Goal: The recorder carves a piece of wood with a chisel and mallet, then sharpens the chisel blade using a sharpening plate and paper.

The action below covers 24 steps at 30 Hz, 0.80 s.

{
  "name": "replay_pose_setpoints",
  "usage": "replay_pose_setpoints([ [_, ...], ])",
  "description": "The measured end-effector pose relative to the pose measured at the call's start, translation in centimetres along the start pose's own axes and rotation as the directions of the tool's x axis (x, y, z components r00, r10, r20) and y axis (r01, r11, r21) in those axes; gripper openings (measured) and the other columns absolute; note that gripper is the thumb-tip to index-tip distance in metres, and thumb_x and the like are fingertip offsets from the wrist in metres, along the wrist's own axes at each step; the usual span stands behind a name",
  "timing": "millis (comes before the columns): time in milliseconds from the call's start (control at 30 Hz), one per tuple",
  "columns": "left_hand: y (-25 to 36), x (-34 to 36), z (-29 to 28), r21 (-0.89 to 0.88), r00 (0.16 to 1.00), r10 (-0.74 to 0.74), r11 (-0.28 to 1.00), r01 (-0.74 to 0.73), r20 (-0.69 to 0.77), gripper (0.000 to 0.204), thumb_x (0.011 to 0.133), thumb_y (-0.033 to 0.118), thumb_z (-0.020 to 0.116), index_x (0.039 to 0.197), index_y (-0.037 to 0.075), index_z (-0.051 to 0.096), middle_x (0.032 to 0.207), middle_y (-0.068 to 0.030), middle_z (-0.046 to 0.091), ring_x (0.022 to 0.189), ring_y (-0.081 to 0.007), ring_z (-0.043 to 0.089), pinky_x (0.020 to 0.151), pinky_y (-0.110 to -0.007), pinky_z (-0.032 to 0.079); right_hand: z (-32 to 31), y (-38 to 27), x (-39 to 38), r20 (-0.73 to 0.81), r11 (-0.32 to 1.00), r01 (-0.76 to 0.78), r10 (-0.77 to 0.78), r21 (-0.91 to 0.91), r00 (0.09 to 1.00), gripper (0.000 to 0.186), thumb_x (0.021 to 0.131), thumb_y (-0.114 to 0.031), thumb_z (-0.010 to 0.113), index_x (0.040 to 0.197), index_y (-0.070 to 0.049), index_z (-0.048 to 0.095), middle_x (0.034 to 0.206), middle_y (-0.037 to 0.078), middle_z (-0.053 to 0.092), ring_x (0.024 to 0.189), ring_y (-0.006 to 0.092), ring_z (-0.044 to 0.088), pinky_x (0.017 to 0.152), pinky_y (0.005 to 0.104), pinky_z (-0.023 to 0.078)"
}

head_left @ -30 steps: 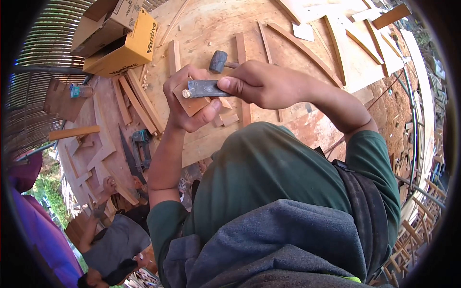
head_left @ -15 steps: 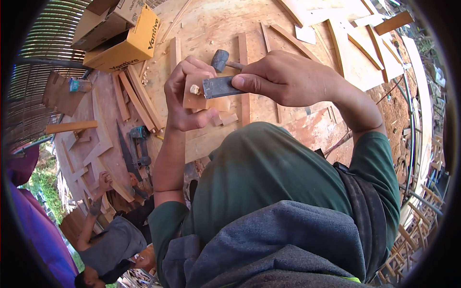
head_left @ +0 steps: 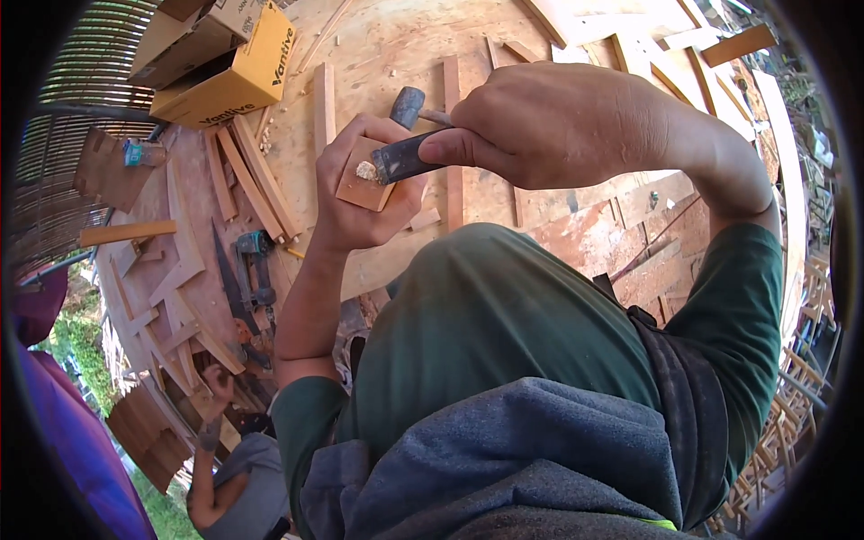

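Note:
A small wooden block [head_left: 362, 192] sits in my left hand [head_left: 340, 216], whose fingers and thumb are wrapped round its sides. Pale curled shavings [head_left: 366, 171] lie on its top face. My right hand [head_left: 567, 121] is closed on a wide, dark chisel [head_left: 405, 160], with the thumb pressed along the flat blade. The chisel's edge meets the block right beside the shavings; its rear end is hidden in my fist. Just beyond my hands a mallet [head_left: 408, 106] with a dark head lies on the wooden worktop [head_left: 387, 54], its handle partly covered by my right hand.
Wooden strips [head_left: 453, 81] lie across the worktop, several more at far right. Cardboard boxes [head_left: 243, 81] stand at far left. Near a teal-and-black power tool [head_left: 255, 261] lies a saw [head_left: 229, 270]. At lower left another person's hand [head_left: 216, 385] is beside cut wooden pieces.
The block has tilted and turned in my left hand. My right hand has risen with the chisel, which now slants more steeply. The other person's hand at lower left has moved down.

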<state>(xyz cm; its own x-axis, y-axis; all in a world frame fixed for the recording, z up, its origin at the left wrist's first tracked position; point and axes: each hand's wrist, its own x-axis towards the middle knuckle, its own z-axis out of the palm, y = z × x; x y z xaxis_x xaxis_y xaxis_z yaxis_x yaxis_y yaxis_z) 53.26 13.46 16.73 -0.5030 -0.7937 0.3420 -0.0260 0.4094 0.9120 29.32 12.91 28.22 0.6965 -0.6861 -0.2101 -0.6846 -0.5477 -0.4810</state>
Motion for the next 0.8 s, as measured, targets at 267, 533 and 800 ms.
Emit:
replay_pose_setpoints([
  [267, -0.1, 0.4, -0.3, -0.064, 0.996, 0.086, 0.994, -0.085, 0.02, 0.024, 0.081, -0.005, 0.069, 0.097, 0.0, 0.051, 0.091, -0.0114, 0.065, 0.082, -0.0127, 0.06, 0.073, -0.026, 0.049, 1.4, -0.3, 0.8, 0.071, 0.98, -0.106, 0.095, 0.167, 0.993, 0.059, 0.109, -0.046, 0.048, 0.082, 0.003, 0.067, 0.059, 0.021, 0.055, 0.059, 0.0406, 0.059, 0.057, 0.0481, 0.045],
  [533, -1.1, 1.1, -1.3, -0.051, 0.996, 0.09, 0.995, -0.091, -0.023, 0.025, 0.082, -0.004, 0.07, 0.098, 0.002, 0.053, 0.093, -0.0121, 0.066, 0.085, -0.0154, 0.063, 0.075, -0.029, 0.05, 3.9, 0.9, 2.4, 0.12, 0.826, -0.212, 0.174, 0.523, 0.977, 0.063, 0.108, -0.053, 0.045, 0.09, 0.003, 0.065, 0.063, 0.018, 0.053, 0.057, 0.0279, 0.053, 0.058, 0.0424, 0.043],
  [800, -1.4, 1.3, -1.6, -0.064, 0.998, 0.058, 0.996, -0.057, 0.021, 0.024, 0.082, -0.004, 0.07, 0.097, 0.001, 0.053, 0.09, -0.01, 0.064, 0.084, -0.0155, 0.061, 0.076, -0.028, 0.048, 2.1, 0.6, 1.7, -0.069, 0.987, -0.081, 0.091, 0.141, 0.993, 0.061, 0.109, -0.05, 0.046, 0.089, 0.003, 0.068, 0.062, 0.021, 0.057, 0.058, 0.0371, 0.058, 0.058, 0.0456, 0.045],
])
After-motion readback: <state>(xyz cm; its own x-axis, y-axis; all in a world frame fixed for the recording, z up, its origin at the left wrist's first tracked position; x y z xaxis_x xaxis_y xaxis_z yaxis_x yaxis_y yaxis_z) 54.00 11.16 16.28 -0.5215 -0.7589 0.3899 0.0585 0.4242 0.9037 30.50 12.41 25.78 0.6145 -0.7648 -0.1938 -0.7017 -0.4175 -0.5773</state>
